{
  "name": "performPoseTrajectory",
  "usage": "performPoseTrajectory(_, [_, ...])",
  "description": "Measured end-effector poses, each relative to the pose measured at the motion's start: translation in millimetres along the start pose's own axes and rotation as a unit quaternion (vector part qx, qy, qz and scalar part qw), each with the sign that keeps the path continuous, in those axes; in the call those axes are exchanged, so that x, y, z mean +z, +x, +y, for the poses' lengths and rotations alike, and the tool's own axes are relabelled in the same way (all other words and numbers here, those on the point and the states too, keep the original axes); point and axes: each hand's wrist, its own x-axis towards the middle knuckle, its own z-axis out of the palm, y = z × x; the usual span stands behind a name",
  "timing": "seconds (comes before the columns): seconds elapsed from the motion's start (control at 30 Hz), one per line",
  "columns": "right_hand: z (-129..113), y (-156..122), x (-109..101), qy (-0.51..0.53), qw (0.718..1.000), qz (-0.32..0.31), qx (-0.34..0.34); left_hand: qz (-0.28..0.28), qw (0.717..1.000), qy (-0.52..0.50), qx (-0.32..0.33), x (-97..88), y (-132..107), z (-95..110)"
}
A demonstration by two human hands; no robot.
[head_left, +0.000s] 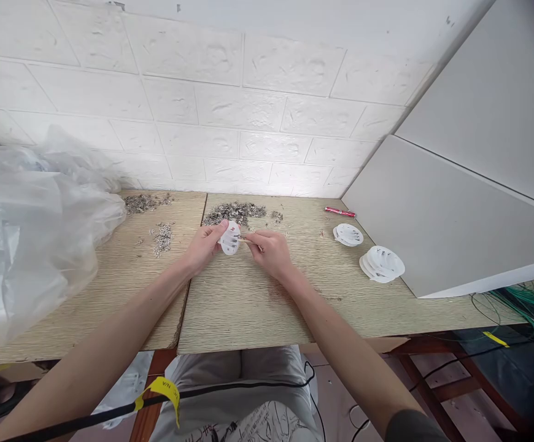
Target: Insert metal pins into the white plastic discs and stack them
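Note:
My left hand (207,245) grips a round white plastic disc (229,238) by its left edge, thumb on the face, tilted up above the table. Slots and small metal pieces show on the disc's face. At its right edge, my right hand (269,250) is closed in a pinch around a thin, light-coloured stick-like thing (245,240), too small to name. Its tip meets or nearly meets the disc. Just behind the hands lies a heap of small metal pieces (237,212).
Two stacks of similar white discs, a smaller stack (348,234) and a larger stack (382,264), stand at the right by a grey panel (469,215). A red pen-like object (339,212) lies behind them. More metal pieces (162,238) and a plastic bag (32,227) are left.

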Motion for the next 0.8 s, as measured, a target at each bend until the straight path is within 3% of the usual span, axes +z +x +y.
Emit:
performPoseTrajectory(0.43, [-2.3, -1.1, -1.0, -0.05, 0.998, -0.011, -0.025, 0.004, 1.0, 0.021, 0.01, 3.8, -3.4, -1.8])
performPoseTrajectory(0.8, [-4.6, 2.6, -5.1, -0.026, 0.999, 0.011, -0.02, -0.012, 0.999, 0.011, 0.042, -3.6, -0.1, 3.6])
